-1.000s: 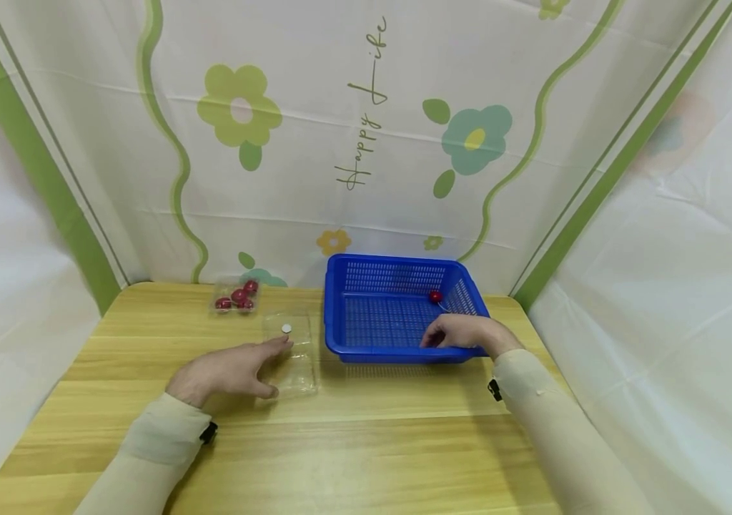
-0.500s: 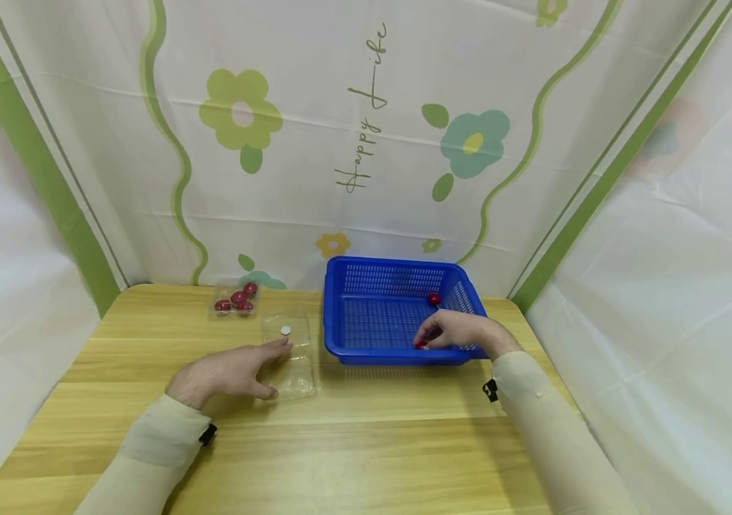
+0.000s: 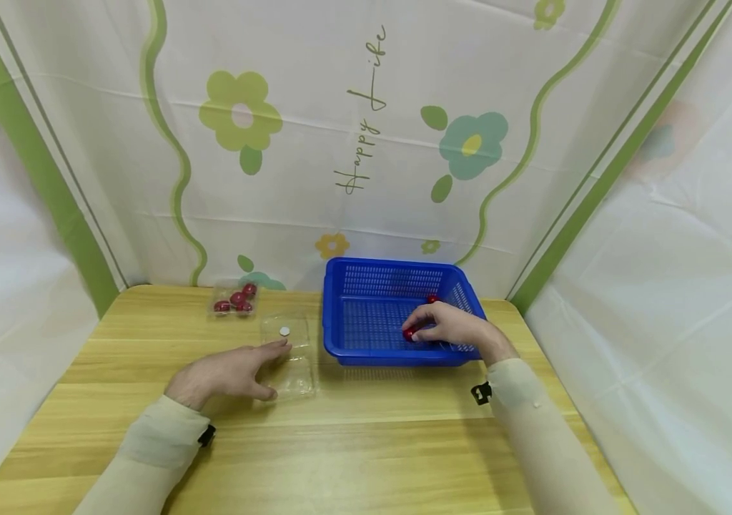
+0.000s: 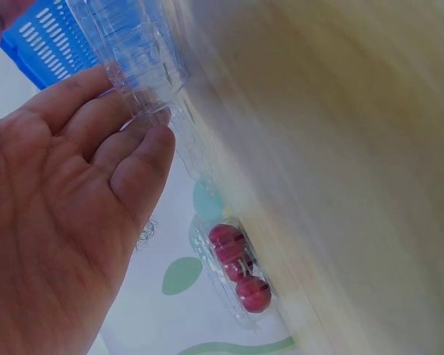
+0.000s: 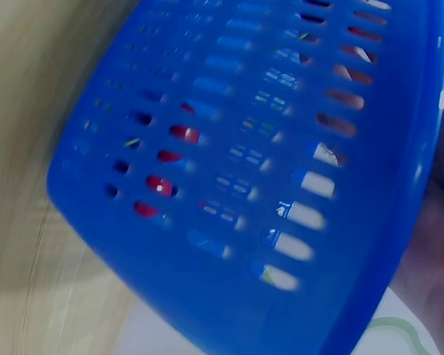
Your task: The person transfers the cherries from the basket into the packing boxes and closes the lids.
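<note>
My right hand (image 3: 459, 327) reaches over the near right rim of a blue slotted plastic basket (image 3: 366, 355). Between its thumb and fingers is a shiny red cherry (image 3: 409, 335). Another cherry (image 3: 433, 299) lies at the basket's far right, partly hidden behind that hand. In the right wrist view the basket wall (image 5: 244, 296) covers most of the hand, and bits of red show through the slots. My left hand (image 3: 227, 373) rests with spread fingers against an opened clear plastic clamshell box (image 3: 295, 383); its fingertips touch the plastic (image 4: 137, 48) in the left wrist view.
At the table's back left stands a second clear box (image 3: 214, 312) with several dark red cherries (image 3: 239, 298) inside. A white round sticker (image 3: 284, 331) is on the opened box. Behind the wooden table (image 3: 366, 458) hangs a flowered white curtain (image 3: 302, 179).
My right hand has lifted a cherry from the basket's near right side and moved slightly left with it. The left hand stays in place on the clear box.
</note>
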Motion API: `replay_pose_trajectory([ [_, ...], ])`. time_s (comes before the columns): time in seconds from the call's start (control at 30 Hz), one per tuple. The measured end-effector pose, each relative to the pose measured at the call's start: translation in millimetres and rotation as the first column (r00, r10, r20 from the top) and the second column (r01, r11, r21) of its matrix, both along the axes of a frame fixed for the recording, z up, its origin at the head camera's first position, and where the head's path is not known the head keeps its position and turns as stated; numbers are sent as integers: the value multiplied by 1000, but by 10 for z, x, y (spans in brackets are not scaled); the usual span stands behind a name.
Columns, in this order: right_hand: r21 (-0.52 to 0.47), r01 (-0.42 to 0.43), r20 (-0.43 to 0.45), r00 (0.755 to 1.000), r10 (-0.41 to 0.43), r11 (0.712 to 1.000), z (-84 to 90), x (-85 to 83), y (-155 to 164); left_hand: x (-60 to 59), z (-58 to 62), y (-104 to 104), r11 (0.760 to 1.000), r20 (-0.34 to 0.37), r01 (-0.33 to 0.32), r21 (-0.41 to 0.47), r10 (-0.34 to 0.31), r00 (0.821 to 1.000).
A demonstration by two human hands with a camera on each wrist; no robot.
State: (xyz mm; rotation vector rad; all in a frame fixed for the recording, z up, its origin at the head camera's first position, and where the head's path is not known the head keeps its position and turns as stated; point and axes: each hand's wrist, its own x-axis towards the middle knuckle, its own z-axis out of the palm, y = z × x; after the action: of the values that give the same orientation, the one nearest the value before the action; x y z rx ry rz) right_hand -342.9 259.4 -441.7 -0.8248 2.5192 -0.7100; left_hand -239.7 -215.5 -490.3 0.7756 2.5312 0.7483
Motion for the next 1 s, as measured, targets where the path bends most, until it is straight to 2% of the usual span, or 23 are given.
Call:
replay_pose_trajectory([
  [0.47,-123,7,-122,992,-22,992,2,94,-194,-7,-5,0,1000,15,-8,0,8,1000],
  [1.0,-266,40,-140,987,-80,963,-38,312,-637,-20,-25,-7,1000,22,-19,-2,19,1000],
])
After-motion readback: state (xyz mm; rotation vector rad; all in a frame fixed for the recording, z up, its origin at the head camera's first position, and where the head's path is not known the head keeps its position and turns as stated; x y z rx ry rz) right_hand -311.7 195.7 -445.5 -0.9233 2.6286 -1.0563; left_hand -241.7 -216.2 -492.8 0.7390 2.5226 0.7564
